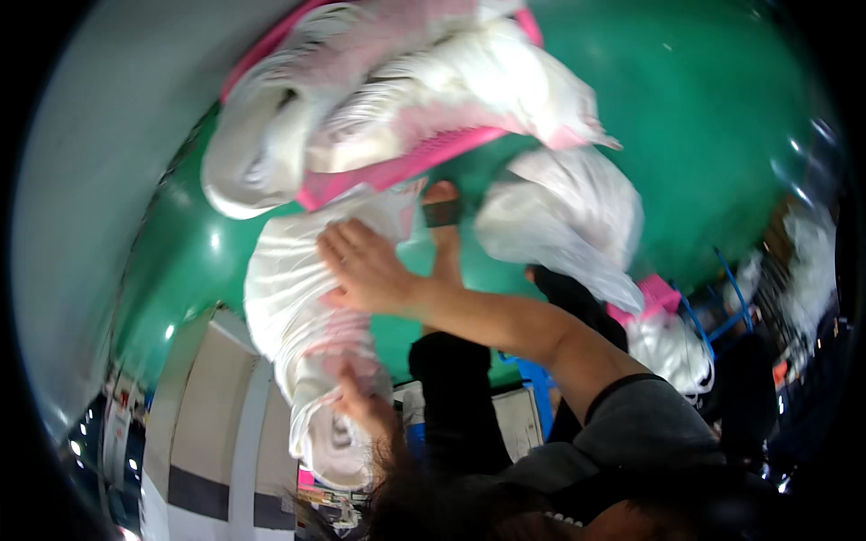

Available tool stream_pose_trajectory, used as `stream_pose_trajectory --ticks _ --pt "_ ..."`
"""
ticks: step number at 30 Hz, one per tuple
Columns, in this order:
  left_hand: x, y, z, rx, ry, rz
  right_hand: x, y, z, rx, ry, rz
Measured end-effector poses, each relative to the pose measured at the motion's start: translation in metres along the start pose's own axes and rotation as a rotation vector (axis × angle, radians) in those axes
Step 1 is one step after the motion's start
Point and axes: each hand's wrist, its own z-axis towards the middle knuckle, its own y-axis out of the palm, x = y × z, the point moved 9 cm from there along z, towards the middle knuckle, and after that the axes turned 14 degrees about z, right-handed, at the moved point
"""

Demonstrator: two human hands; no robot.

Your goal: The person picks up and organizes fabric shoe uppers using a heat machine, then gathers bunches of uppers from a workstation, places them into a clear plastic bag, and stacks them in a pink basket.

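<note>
A long bundle of white, ribbed, stacked soft pieces (280, 288) with pink patches runs from near the basket down toward me. Its near end is round and shows layered edges. My right hand (365, 270) lies across the bundle's upper part, fingers stretched flat over it, the thumb apart. Lower down, my left hand (365, 406) is curled against the side near the rounded end, blurred by motion. What exactly the stacked pieces are I cannot make out.
Beyond the bundle stands a pink basket (406, 167) holding similar white bundles (361, 117). A clear plastic bag (564, 212) lies on the green floor (713, 108) to the right. At lower left is a beige-and-grey box-like unit (212, 397). A foot in a dark sandal (441, 212) is beside the bundle.
</note>
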Motion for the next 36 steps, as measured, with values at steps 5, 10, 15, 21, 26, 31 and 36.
stream_pose_trajectory --ticks 5,10,15,21,26,31,36 --pt "-0.03 -0.052 -0.078 -0.19 0.888 0.764 -0.028 -0.075 -0.091 0.016 0.283 -0.001" --pt "0.005 0.015 -0.141 -0.417 0.282 0.416 0.003 -0.115 -0.23 0.17 0.546 -0.068" --pt "-0.041 0.101 -0.196 -0.517 0.133 0.366 0.071 -0.141 -0.378 0.117 0.923 -0.043" --pt "-0.053 0.215 -0.221 -0.599 0.234 0.65 0.141 -0.202 -0.45 0.144 1.145 -0.076" --pt "-0.028 0.269 -0.272 -0.698 0.236 0.3 0.154 -0.292 -0.438 0.506 0.847 -0.29" --pt "-0.022 0.296 -0.269 -0.694 0.164 -0.015 0.151 -0.339 -0.382 0.616 0.49 -0.268" --pt "-0.052 0.291 -0.263 -0.719 0.01 0.079 0.16 -0.327 -0.403 0.585 0.54 -0.296"
